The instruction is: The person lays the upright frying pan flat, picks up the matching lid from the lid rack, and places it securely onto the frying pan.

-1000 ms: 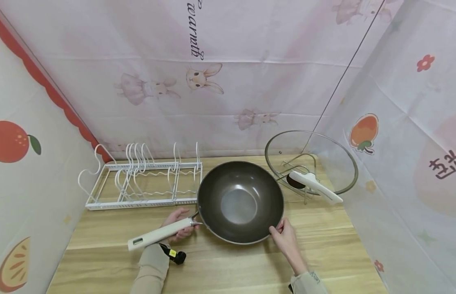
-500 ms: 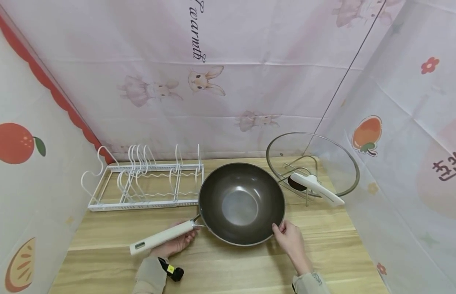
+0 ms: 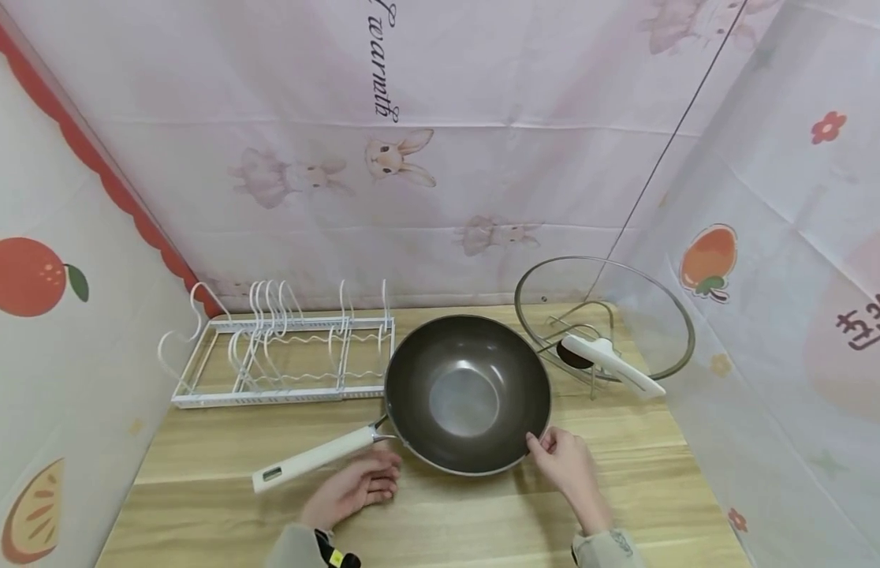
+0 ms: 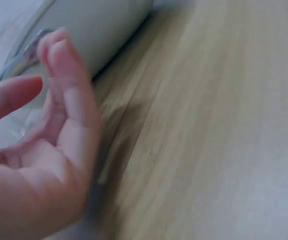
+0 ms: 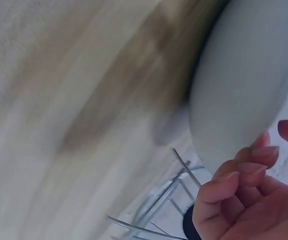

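A dark-lined wok (image 3: 463, 394) with a pale outside stands on the wooden table, its cream handle (image 3: 314, 457) pointing to the lower left. My left hand (image 3: 356, 487) is just below the handle, palm partly up, fingers loosely bent and nothing in them; in the left wrist view its fingertips lie before the wok's pale side (image 4: 99, 30). At the wok's lower right rim is my right hand (image 3: 564, 472), thumb over the inner edge and fingers curled outside. The right wrist view shows these bent fingers (image 5: 234, 185) against the outer wall.
A white wire rack (image 3: 270, 394) with upright dividers stands at the back left, close to the wok. At the back right a glass lid (image 3: 646, 315) with a white handle (image 3: 610, 363) leans on a wire stand (image 3: 592, 386). Printed cloth walls (image 3: 440, 189) enclose the table.
My left hand has come away from under the handle's base and moved down toward me. The wok stays put, and my right hand keeps its place at the rim.
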{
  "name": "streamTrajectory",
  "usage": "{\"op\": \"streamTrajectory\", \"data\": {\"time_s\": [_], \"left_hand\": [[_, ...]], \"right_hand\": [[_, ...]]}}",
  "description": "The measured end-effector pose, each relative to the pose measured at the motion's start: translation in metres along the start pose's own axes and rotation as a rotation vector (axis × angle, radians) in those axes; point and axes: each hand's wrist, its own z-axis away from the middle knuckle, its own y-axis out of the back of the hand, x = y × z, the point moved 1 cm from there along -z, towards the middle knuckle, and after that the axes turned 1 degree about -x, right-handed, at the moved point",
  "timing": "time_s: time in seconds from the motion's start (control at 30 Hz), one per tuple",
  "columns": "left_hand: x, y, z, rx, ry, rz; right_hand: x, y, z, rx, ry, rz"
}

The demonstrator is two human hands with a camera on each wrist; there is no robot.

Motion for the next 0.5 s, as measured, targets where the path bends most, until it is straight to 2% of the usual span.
{"op": "streamTrajectory", "data": {"time_s": [0.13, 0.27, 0.4, 0.5], "left_hand": [[0.007, -0.023, 0.002, 0.032, 0.031, -0.219], [0.022, -0.053, 0.005, 0.091, 0.008, -0.413], [0.043, -0.086, 0.005, 0.164, -0.094, -0.638], [0.059, -0.108, 0.004, 0.284, -0.21, -0.85]], "right_hand": [[-0.008, 0.014, 0.003, -0.018, 0.012, 0.016], [-0.016, 0.029, 0.005, -0.007, 0.046, 0.021], [-0.023, 0.045, 0.005, 0.068, 0.116, 0.026], [-0.026, 0.056, 0.004, 0.18, 0.194, 0.026]]}}
